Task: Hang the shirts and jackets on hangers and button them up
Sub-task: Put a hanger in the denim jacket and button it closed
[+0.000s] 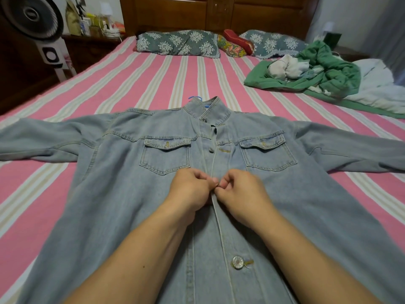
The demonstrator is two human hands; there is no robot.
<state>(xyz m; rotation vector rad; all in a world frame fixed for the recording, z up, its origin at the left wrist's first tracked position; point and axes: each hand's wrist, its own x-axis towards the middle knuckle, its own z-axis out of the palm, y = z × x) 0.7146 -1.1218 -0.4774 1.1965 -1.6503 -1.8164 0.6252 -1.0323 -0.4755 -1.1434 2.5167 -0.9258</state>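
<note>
Both grips, left hand (190, 189) and right hand (241, 191), pinch the placket of the light-blue denim jacket (122, 194) lying flat on the striped bed (153, 80). The small metal button (217, 184) between the fingertips could slip back out of its stiff buttonhole if either grip slackens

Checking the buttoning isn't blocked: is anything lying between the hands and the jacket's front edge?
Nothing visible is. The left hand and right hand both pinch the front edge of the denim jacket directly, fingertips meeting at mid-chest.
</note>
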